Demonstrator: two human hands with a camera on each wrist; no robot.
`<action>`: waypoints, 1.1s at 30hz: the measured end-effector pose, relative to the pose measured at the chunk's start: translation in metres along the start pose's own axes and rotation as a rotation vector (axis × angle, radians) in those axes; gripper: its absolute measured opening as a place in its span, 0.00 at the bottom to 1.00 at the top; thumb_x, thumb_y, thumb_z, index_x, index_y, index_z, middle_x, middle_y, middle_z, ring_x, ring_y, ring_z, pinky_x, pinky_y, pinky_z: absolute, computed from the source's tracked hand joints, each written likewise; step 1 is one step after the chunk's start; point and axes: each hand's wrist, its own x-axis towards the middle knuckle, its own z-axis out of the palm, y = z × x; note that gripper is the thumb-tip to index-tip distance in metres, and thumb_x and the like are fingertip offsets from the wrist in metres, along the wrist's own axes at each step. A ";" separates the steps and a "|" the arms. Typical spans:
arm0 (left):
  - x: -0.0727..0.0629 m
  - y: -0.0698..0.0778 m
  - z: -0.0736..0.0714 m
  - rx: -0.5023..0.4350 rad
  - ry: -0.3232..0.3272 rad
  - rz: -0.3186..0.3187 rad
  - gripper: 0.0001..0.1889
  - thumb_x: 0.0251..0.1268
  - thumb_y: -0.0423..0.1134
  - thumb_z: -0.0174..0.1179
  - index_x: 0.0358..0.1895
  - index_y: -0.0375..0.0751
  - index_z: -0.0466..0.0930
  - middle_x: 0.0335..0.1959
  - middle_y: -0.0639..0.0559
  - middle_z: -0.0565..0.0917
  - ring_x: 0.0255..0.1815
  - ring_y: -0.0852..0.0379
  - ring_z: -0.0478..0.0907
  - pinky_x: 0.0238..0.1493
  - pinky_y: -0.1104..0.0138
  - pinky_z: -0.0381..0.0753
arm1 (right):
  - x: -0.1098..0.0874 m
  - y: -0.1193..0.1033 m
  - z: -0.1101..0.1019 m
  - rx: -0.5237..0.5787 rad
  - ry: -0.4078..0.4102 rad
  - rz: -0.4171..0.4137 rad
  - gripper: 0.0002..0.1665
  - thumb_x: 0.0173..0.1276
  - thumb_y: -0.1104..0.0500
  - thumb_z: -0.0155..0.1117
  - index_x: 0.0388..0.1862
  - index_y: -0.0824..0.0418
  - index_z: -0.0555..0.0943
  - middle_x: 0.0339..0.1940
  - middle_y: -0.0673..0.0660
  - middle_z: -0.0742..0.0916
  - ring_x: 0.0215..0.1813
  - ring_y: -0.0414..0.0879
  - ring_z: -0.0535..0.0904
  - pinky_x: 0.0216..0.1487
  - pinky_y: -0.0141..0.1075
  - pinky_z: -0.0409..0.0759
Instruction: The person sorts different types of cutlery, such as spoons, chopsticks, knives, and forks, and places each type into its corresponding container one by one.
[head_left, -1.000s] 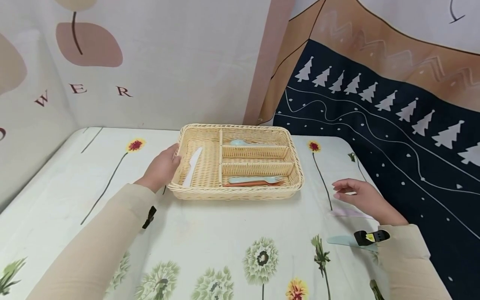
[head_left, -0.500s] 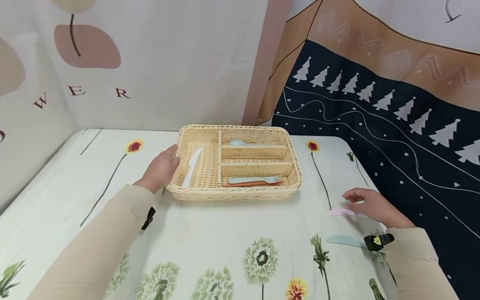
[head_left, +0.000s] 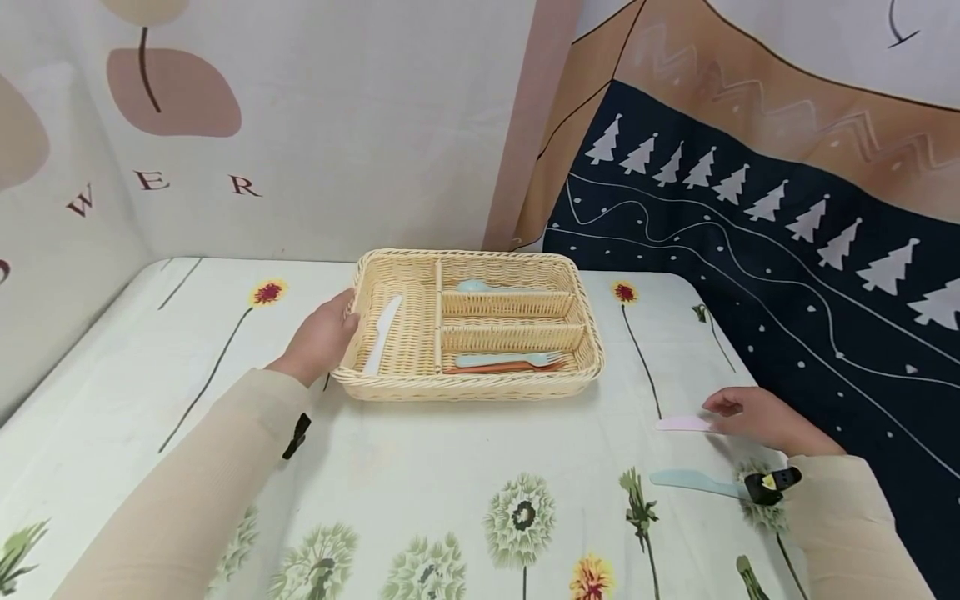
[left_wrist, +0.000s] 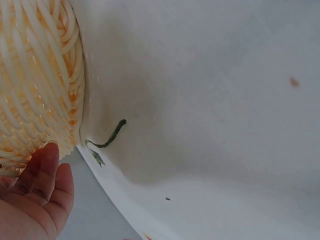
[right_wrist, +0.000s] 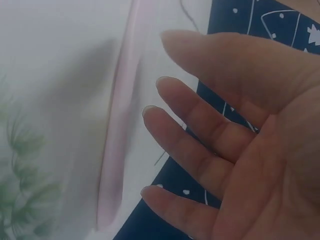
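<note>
My left hand (head_left: 318, 337) holds the left end of a wicker cutlery basket (head_left: 517, 387), thumb over the rim and fingers against the outer weave (left_wrist: 40, 95). A white plastic knife (head_left: 383, 333) lies in the basket's large left compartment. At the right, a light blue fork (head_left: 506, 360) rests beside an orange-brown utensil (head_left: 487, 368) in the front slot, and a light blue spoon (head_left: 476, 286) sits in the back slot. My right hand (head_left: 772, 421) hovers over a pink knife (head_left: 681, 424) on the table, fingers loosely bent and apart from it in the right wrist view (right_wrist: 117, 125).
A light blue knife (head_left: 693, 481) lies on the flower-printed tablecloth (head_left: 420, 467), nearer me than the pink one and partly behind the right wrist strap (head_left: 772, 485). Patterned cloth hangs behind the table and down its right side.
My right hand has moved right and toward me, coming over the pink knife's near end and uncovering more of the light blue knife. The left hand and basket stay put.
</note>
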 end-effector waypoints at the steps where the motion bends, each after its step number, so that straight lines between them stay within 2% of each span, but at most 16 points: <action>1: 0.000 0.000 0.000 0.001 0.000 0.000 0.30 0.80 0.39 0.35 0.76 0.29 0.40 0.74 0.30 0.53 0.74 0.34 0.51 0.73 0.45 0.53 | 0.000 0.001 0.000 -0.003 -0.001 0.008 0.15 0.61 0.65 0.65 0.45 0.73 0.80 0.44 0.64 0.84 0.46 0.55 0.78 0.39 0.35 0.80; 7: 0.000 0.001 0.000 -0.002 -0.005 -0.009 0.30 0.80 0.40 0.35 0.76 0.29 0.39 0.75 0.30 0.52 0.75 0.34 0.49 0.73 0.45 0.52 | 0.002 0.011 0.001 0.001 -0.024 0.057 0.14 0.59 0.67 0.65 0.44 0.73 0.80 0.42 0.63 0.85 0.43 0.52 0.78 0.41 0.42 0.80; 13: 0.000 0.000 0.000 -0.002 -0.001 -0.003 0.30 0.80 0.39 0.36 0.76 0.29 0.40 0.74 0.30 0.53 0.75 0.34 0.50 0.73 0.45 0.53 | 0.004 0.018 0.007 -0.027 -0.019 0.041 0.12 0.57 0.68 0.64 0.41 0.70 0.82 0.38 0.57 0.85 0.37 0.45 0.76 0.37 0.39 0.78; 23: 0.001 0.000 0.000 -0.004 -0.003 -0.003 0.30 0.79 0.39 0.36 0.76 0.29 0.40 0.74 0.30 0.53 0.75 0.34 0.49 0.73 0.45 0.53 | 0.005 0.012 0.008 -0.005 -0.045 -0.004 0.10 0.55 0.72 0.61 0.37 0.69 0.82 0.33 0.54 0.84 0.34 0.46 0.72 0.32 0.33 0.74; 33: 0.000 0.000 0.000 -0.007 -0.009 0.003 0.30 0.79 0.39 0.36 0.76 0.28 0.40 0.74 0.29 0.52 0.75 0.34 0.48 0.73 0.45 0.52 | 0.007 0.012 0.010 -0.032 -0.037 0.025 0.10 0.53 0.72 0.62 0.36 0.67 0.81 0.33 0.54 0.82 0.35 0.46 0.71 0.35 0.37 0.74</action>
